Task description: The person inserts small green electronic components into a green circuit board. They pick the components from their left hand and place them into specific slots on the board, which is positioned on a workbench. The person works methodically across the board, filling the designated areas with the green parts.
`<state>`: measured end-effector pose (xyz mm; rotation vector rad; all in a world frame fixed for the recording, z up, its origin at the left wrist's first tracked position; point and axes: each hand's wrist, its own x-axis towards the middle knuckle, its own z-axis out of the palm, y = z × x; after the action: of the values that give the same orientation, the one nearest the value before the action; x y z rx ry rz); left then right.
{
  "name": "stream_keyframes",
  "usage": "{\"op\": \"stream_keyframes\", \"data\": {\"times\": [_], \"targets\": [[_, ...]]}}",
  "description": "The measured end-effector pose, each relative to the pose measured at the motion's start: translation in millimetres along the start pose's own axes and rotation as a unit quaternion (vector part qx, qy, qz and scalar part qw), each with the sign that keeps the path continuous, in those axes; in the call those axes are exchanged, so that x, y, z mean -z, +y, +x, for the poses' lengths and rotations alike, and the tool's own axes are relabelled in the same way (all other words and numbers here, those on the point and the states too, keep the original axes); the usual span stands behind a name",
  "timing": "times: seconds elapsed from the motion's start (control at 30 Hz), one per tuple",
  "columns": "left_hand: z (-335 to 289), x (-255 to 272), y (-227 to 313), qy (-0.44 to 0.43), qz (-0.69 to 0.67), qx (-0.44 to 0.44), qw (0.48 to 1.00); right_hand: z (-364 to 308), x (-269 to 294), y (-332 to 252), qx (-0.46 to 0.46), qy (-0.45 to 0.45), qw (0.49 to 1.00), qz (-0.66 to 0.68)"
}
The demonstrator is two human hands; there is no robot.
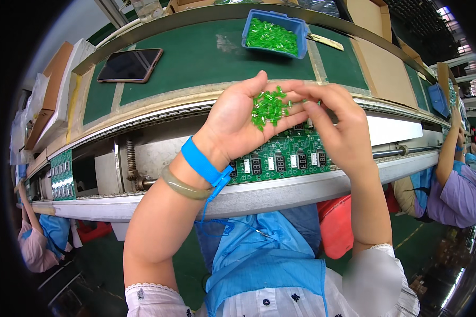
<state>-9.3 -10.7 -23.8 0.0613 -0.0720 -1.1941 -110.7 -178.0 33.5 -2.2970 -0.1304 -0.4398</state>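
My left hand (232, 119) is palm up with its fingers stretched out, and it holds a loose pile of small green LEDs (267, 110) with thin metal legs. Over its fingertips, my right hand (341, 124) pinches thumb and forefinger together, with a bit of green LED at the tips. Below both hands lies a green circuit board panel (291, 161), fitted with black digit displays and white connectors. My hands cover part of the panel. A blue strap (202, 161) with a coiled cord and a bangle (184, 185) circle my left wrist.
A blue bin (303, 45) of green LEDs stands on the green bench beyond my hands. A phone (129, 65) lies at the far left. More boards (63, 177) sit left along the metal conveyor rail (100, 207). Co-workers (455, 185) are at both sides.
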Motion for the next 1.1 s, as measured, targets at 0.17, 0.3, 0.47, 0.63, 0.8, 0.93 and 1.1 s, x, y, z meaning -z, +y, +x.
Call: {"op": "stream_keyframes", "data": {"times": [0.17,0.3,0.47,0.63,0.8,0.93,1.1], "targets": [[0,-17,-1,0.064,0.033,-0.021,0.997,-19,17,21,-0.202,0.017,0.936,0.288],[0,-18,0,0.061,0.035,-0.021,0.997,-30,30,32,-0.230,0.027,0.919,0.320],[0,-16,1,0.064,0.040,-0.023,0.997,-41,35,43,-0.250,0.040,0.923,0.289],[0,-13,3,0.054,0.028,-0.019,0.998,-48,35,45,-0.266,0.039,0.937,0.224],[-1,-13,3,0.058,0.019,-0.020,0.998,-50,33,48,-0.222,0.011,0.973,0.059],[-2,-13,3,0.058,0.009,-0.021,0.998,-48,29,47,-0.151,0.002,0.987,-0.048],[-1,-14,2,0.063,0.019,-0.024,0.998,-46,25,47,-0.111,0.008,0.989,-0.096]]}}
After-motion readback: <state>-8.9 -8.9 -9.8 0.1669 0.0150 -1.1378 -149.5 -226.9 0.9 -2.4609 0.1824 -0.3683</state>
